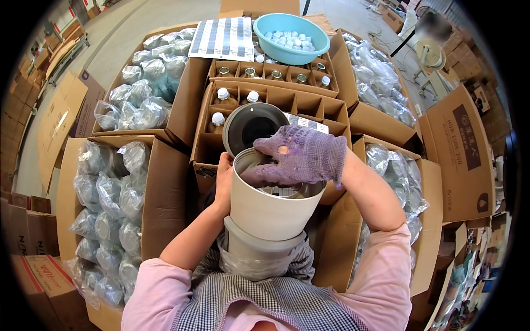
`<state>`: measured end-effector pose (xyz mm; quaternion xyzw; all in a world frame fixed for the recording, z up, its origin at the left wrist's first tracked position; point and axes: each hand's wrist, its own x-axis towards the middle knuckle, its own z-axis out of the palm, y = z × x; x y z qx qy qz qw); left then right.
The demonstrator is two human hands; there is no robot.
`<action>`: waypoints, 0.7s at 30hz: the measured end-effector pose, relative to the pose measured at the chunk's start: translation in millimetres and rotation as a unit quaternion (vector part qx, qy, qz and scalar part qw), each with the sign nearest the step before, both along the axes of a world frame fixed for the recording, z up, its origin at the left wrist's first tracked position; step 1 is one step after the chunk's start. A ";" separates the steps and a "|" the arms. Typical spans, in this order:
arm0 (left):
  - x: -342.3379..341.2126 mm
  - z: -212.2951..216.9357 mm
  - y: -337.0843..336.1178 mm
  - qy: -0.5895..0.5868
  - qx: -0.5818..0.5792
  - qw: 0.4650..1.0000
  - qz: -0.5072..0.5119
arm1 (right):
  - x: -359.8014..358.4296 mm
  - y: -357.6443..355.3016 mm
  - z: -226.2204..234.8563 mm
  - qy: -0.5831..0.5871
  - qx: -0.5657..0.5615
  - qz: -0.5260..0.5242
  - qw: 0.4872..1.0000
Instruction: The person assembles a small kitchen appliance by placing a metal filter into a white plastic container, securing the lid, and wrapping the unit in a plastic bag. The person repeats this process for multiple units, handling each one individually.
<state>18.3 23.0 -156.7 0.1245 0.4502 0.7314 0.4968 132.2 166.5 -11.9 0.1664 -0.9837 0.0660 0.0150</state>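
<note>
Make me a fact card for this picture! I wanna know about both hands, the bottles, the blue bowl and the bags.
Left hand: bare, at the left side of a cream cylindrical container; fingertips unclear
Right hand: purple glove with a hole, reaching into the container's open top
Dark round piece: beyond the container's rim
Under container: grey tub, clear plastic around it
White-capped bottles: three visible in the nearest divided carton
Blue basin: small white pieces, probably caps
Side cartons: plastic-wrapped items

Rough knit here on the purple cloth glove [309, 154], smooth matt finish on the cream cylindrical plastic-looking canister [276, 215], glossy crinkles across clear plastic bags [109, 194], dull brown cardboard box [164, 193]!
</note>
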 end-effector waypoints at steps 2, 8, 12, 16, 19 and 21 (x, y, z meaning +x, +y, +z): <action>1.9 -2.8 -6.1 0.092 0.010 0.996 -0.009 | 0.0 -5.9 2.5 -0.012 0.028 -0.020 0.999; -34.2 19.5 17.5 0.190 0.067 0.975 0.096 | -12.4 -2.9 19.3 0.011 -0.205 -0.316 0.926; -53.3 80.7 28.8 0.270 0.172 0.945 0.069 | -31.5 12.4 20.9 0.278 -0.186 -0.254 0.908; -52.2 122.9 36.5 0.282 0.266 0.915 0.105 | -55.4 20.9 28.8 0.393 -0.175 -0.191 0.882; -48.5 138.2 34.6 0.162 0.347 0.921 0.071 | -60.8 12.0 30.6 0.464 -0.139 -0.189 0.854; -50.0 140.1 37.9 0.226 0.320 0.916 0.080 | -64.7 5.6 26.2 0.417 -0.361 -0.165 0.818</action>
